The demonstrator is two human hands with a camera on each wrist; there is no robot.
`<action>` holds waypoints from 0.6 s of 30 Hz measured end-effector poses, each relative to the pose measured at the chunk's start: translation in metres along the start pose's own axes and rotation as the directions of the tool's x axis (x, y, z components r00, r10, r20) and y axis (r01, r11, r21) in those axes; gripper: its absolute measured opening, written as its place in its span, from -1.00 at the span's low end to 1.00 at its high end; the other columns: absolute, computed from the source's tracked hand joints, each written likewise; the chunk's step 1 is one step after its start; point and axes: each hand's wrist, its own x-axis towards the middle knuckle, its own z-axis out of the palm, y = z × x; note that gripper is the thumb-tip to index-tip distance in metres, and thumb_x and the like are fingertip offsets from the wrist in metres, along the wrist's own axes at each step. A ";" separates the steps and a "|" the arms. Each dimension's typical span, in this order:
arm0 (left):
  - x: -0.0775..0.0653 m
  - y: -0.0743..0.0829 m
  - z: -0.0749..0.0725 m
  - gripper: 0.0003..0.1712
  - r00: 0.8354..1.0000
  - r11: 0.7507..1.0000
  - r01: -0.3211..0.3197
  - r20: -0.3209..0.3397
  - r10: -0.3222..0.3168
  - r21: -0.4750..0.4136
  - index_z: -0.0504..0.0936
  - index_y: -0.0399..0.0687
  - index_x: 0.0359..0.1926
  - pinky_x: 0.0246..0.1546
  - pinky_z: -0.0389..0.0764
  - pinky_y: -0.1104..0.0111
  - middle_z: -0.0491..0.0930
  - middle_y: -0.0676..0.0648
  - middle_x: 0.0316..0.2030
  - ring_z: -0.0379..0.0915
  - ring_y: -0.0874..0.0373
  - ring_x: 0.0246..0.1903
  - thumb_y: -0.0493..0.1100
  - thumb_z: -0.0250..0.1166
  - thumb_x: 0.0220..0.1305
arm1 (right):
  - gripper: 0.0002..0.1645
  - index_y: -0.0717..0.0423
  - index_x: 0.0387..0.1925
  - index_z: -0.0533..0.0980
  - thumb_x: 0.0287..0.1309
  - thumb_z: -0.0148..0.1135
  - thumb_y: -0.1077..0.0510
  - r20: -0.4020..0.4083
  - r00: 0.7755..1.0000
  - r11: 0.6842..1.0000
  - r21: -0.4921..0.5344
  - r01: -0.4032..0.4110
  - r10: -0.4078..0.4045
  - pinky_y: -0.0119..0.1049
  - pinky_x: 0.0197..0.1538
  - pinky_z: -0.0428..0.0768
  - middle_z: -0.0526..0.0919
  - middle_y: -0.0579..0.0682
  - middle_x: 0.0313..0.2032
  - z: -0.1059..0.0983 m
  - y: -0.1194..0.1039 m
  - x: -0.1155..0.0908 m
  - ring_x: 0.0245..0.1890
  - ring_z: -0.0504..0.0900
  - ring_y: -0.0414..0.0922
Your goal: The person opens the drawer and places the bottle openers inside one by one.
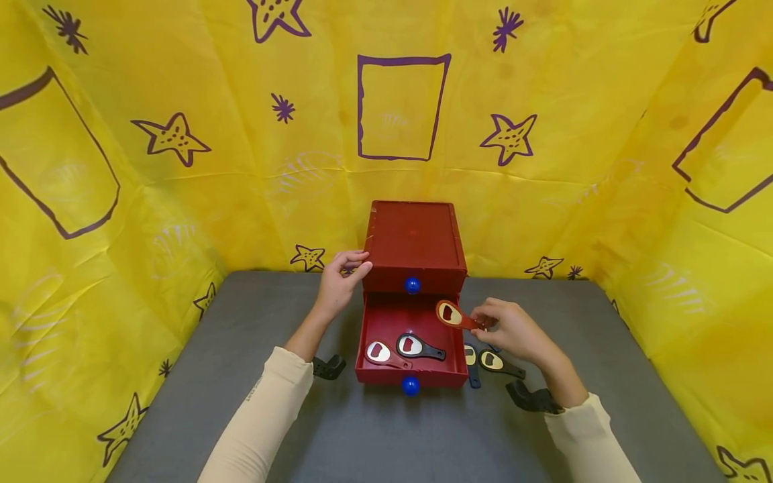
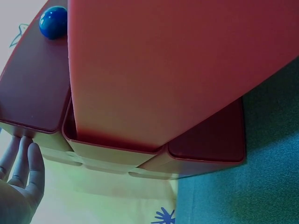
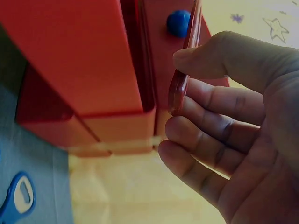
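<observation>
A red drawer cabinet [image 1: 415, 235] stands on the table with a lower drawer [image 1: 382, 376] pulled out below its front. My left hand [image 1: 339, 285] rests its fingertips against the cabinet's upper left side, fingers nearly straight. Between thumb and fingers, my right hand [image 1: 513, 329] pinches a red bottle opener [image 1: 459, 320] by its handle end, above the drawer's right side. Inside the drawer lie another red bottle opener [image 1: 394, 360] and a black bottle opener [image 1: 427, 349]. The held opener appears edge-on in the right wrist view.
Right of the drawer, a black bottle opener [image 1: 508, 366] and a blue bottle opener [image 1: 474, 377] lie on the grey table [image 1: 290, 429], partly beside another under my right hand. Blue round knobs [image 1: 413, 285] stick out from the drawer fronts. Yellow patterned cloth [image 1: 404, 134] surrounds the table's back and sides.
</observation>
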 end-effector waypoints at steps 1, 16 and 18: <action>0.000 0.000 0.000 -0.67 1.000 1.000 -0.001 -0.001 0.001 0.001 0.61 -0.46 -0.01 -0.16 0.46 0.65 0.52 -0.39 0.04 0.48 0.08 -0.14 -0.33 0.32 0.23 | -0.87 0.06 -0.34 0.63 0.02 0.41 0.26 0.005 1.000 1.000 0.002 0.007 -0.007 -0.34 -0.27 0.60 0.57 -0.15 -0.40 0.001 -0.002 0.003 -0.39 0.55 -0.20; 0.001 -0.001 -0.001 -0.66 1.000 1.000 0.004 0.006 -0.004 -0.004 0.60 -0.46 -0.01 -0.14 0.46 0.65 0.51 -0.39 0.05 0.47 0.10 -0.13 -0.32 0.31 0.24 | -0.83 0.14 -0.32 0.66 -0.01 0.44 0.21 0.067 0.998 1.000 -0.007 0.021 -0.020 -0.43 -0.35 0.53 0.57 -0.09 -0.44 0.024 -0.030 0.036 -0.45 0.47 -0.24; 0.001 -0.001 0.000 -0.66 1.000 1.000 0.003 0.004 -0.003 -0.004 0.60 -0.47 -0.01 -0.14 0.46 0.65 0.51 -0.39 0.05 0.47 0.11 -0.14 -0.32 0.32 0.24 | -0.81 0.15 -0.31 0.67 -0.02 0.45 0.20 0.081 0.997 1.000 -0.021 0.019 -0.017 -0.42 -0.34 0.53 0.58 -0.08 -0.43 0.028 -0.033 0.039 -0.45 0.47 -0.23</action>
